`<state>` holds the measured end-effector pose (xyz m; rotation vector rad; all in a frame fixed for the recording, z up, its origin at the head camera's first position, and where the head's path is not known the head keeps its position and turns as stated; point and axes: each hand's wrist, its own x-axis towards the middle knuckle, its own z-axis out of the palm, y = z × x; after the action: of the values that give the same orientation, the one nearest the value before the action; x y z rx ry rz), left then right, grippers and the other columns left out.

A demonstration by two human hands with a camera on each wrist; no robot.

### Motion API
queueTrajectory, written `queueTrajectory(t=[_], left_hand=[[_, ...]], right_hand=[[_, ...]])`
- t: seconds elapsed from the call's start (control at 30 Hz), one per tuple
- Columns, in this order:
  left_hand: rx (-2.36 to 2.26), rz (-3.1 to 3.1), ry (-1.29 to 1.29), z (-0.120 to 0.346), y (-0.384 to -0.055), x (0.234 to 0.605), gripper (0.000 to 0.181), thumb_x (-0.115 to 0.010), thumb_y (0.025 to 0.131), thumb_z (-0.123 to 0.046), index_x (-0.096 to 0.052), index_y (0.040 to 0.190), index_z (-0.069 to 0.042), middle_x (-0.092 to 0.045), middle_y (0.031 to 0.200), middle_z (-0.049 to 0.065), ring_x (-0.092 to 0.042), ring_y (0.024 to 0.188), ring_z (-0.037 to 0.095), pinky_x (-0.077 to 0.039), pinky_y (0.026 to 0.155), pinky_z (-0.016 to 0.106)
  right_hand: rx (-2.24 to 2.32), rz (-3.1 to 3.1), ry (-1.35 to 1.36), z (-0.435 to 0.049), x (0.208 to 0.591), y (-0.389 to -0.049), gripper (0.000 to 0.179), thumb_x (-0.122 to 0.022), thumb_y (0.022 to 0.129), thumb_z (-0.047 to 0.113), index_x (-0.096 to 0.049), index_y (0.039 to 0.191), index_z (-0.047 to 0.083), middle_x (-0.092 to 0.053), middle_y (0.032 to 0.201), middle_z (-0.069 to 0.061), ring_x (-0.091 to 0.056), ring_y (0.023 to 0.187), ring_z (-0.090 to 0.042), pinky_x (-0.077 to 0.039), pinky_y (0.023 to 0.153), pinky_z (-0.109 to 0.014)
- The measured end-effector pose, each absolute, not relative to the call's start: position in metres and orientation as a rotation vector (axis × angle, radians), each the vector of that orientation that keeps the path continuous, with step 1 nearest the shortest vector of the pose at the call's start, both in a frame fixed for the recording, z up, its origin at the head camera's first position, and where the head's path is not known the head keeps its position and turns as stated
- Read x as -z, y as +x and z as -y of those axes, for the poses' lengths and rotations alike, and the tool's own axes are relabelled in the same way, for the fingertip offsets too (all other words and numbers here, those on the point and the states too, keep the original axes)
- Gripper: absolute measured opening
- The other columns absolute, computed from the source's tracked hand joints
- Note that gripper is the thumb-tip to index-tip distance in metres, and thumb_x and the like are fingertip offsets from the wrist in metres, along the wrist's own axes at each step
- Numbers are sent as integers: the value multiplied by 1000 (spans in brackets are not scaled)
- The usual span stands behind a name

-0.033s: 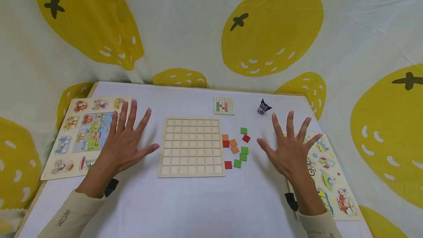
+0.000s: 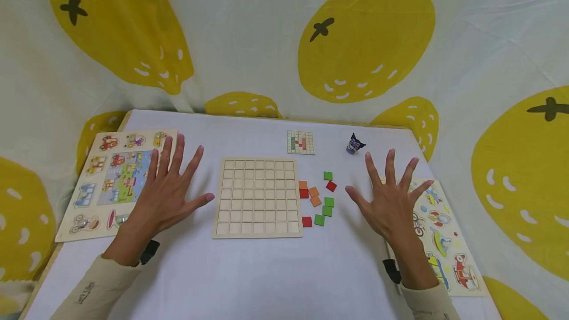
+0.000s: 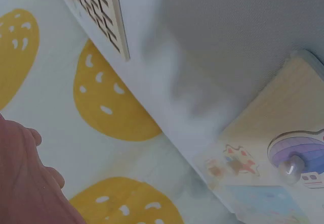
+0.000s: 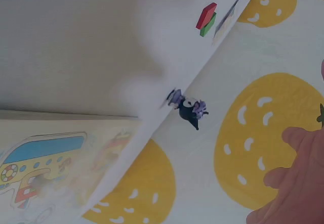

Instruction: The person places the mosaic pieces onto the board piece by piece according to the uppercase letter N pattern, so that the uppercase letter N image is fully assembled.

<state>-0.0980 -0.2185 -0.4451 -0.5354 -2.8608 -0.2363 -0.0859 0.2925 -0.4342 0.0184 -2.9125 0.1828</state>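
Both hands hover over the white table with fingers spread, holding nothing. My left hand (image 2: 166,196) is between a wooden vehicle puzzle board (image 2: 75,216) and a square wooden grid board (image 2: 258,199) whose cells hold no tiles. On the other side, my right hand (image 2: 391,206) is above the edge of a second puzzle board (image 2: 449,246). Red, orange and green square tiles (image 2: 329,202) lie loose between the grid board and the right hand. Behind them is a small pattern card (image 2: 300,142) with a coloured grid design.
A small dark purple figurine (image 2: 354,144) stands at the back right of the table (image 2: 253,280). A lemon-print curtain (image 2: 249,28) hangs behind and around the table. Knobbed pieces, such as a purple one (image 3: 296,155), sit in the left puzzle board.
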Motion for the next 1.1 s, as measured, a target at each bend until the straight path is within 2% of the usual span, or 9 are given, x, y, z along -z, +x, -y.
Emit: queueTrajectory(t=[0.3, 0.4, 0.57, 0.67, 0.87, 0.93, 1.1], left_hand=[[252, 2869, -555, 215, -99, 448, 109, -57, 92, -79, -13, 173, -22, 12, 180, 17, 11, 167, 42, 8, 135, 57], [301, 2875, -556, 213, -99, 450, 107, -59, 93, -75, -13, 173, -21, 9, 180, 19, 10, 167, 40, 3, 135, 58], [467, 2924, -551, 207, -98, 458, 104, -60, 97, -68, -7, 173, -22, 7, 180, 18, 6, 168, 39, -2, 136, 57], [609, 2955, -558, 204, -96, 465, 103, -64, 99, -61, -6, 173, -19, 5, 180, 17, 1, 168, 40, -2, 136, 54], [921, 2980, -592, 200, -93, 480, 103, -80, 95, -39, -17, 172, -14, -10, 180, 19, -8, 167, 42, -13, 134, 61], [988, 2983, -602, 198, -91, 484, 102, -83, 92, -34, -21, 171, -13, -15, 178, 21, -12, 166, 43, -16, 131, 64], [1106, 2976, -611, 195, -88, 489, 101, -87, 89, -24, -27, 169, -9, -24, 175, 25, -17, 163, 48, -21, 126, 71]], right_hand=[[-212, 2919, 3, -290, 431, -88, 96, -48, 93, 81, -15, 171, 36, 14, 179, -5, 27, 160, -49, 17, 112, -89], [-238, 2936, 9, -287, 429, -90, 96, -49, 94, 80, -13, 172, 36, 9, 180, -9, 18, 162, -54, 12, 114, -90], [-292, 2951, 24, -280, 434, -91, 95, -56, 95, 74, -13, 172, 36, -9, 180, -19, 0, 163, -57, 1, 119, -88], [-374, 2930, 47, -275, 439, -91, 93, -62, 96, 67, -20, 171, 34, -21, 177, -22, -11, 162, -55, -7, 122, -84], [-650, 2873, 77, -267, 453, -92, 80, -76, 95, 49, -40, 165, 35, -47, 165, -15, -37, 151, -42, -33, 117, -75], [-742, 2862, 75, -264, 457, -92, 75, -78, 95, 46, -45, 162, 38, -52, 161, -11, -43, 147, -38, -41, 113, -73], [-945, 2833, 90, -254, 460, -91, 67, -81, 94, 39, -54, 155, 41, -60, 156, -4, -51, 137, -30, -50, 108, -66]])
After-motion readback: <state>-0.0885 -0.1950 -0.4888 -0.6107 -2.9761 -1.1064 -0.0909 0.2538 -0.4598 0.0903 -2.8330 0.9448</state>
